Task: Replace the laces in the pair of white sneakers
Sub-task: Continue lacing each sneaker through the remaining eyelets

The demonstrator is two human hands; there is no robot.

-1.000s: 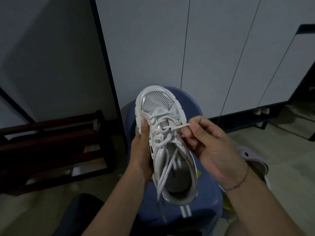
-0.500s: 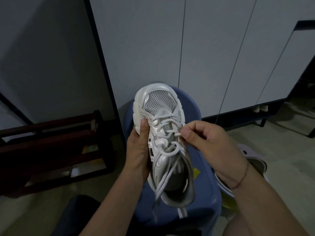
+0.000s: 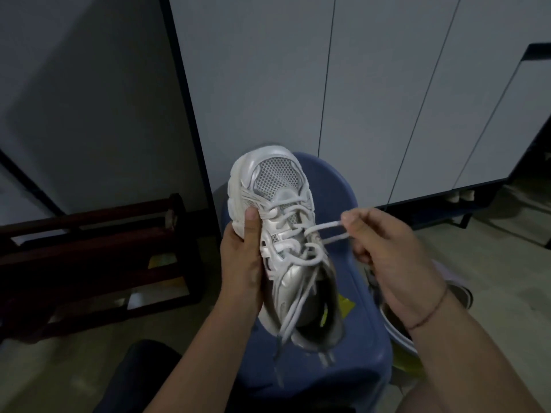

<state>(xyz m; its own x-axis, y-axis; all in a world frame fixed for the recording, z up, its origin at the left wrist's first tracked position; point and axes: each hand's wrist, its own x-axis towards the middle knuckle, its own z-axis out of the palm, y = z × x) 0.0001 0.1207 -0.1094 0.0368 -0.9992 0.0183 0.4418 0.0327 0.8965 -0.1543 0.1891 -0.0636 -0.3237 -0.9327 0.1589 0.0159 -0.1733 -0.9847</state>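
Observation:
A white sneaker (image 3: 278, 186) with a mesh toe is held toe-away above a blue stool (image 3: 354, 347). My left hand (image 3: 241, 257) grips its left side, thumb lying on the upper near the lower eyelets. My right hand (image 3: 384, 251) pinches a loop of the white lace (image 3: 325, 229) and holds it out to the right of the eyelets. More lace runs slack through the eyelets, and loose ends hang down over the shoe's opening. A second sneaker (image 3: 459, 293) lies on the floor to the right, mostly hidden behind my right forearm.
A dark wooden rack (image 3: 89, 257) stands low at the left. White cabinet doors (image 3: 372, 84) fill the wall behind, with small white shoes (image 3: 460, 195) under the cabinet at the right. My knee in dark cloth (image 3: 140, 377) is at the bottom.
My right hand has moved right, away from the eyelets, drawing a longer loop of lace out of the shoe. My left hand keeps its grip on the sneaker.

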